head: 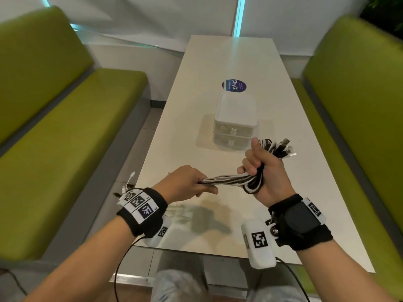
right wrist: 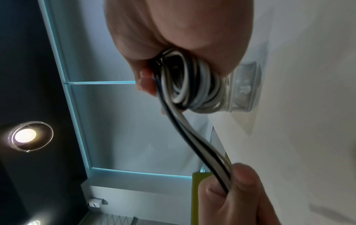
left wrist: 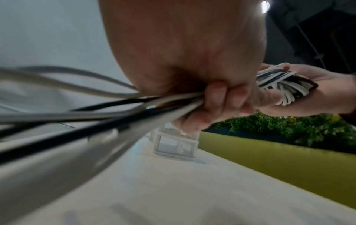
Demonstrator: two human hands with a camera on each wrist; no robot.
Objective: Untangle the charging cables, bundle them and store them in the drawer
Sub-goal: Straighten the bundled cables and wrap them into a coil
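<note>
Both hands hold one bunch of black and white charging cables (head: 226,178) above the near part of the table. My right hand (head: 262,168) grips the looped part of the cables (right wrist: 190,85), and the plug ends (head: 283,147) stick out past the fist to the upper right. My left hand (head: 187,182) grips the straight run of the cables (left wrist: 134,105), whose loose tails (head: 130,179) trail back over the wrist. Beyond the hands, a small white drawer unit (head: 235,120) with two stacked drawers stands mid-table, both drawers closed.
A long white table (head: 218,62) runs away from me between two green benches (head: 65,138) (head: 359,105). A round purple sticker (head: 234,85) lies behind the drawer unit. Green plants (left wrist: 289,129) stand behind the right bench.
</note>
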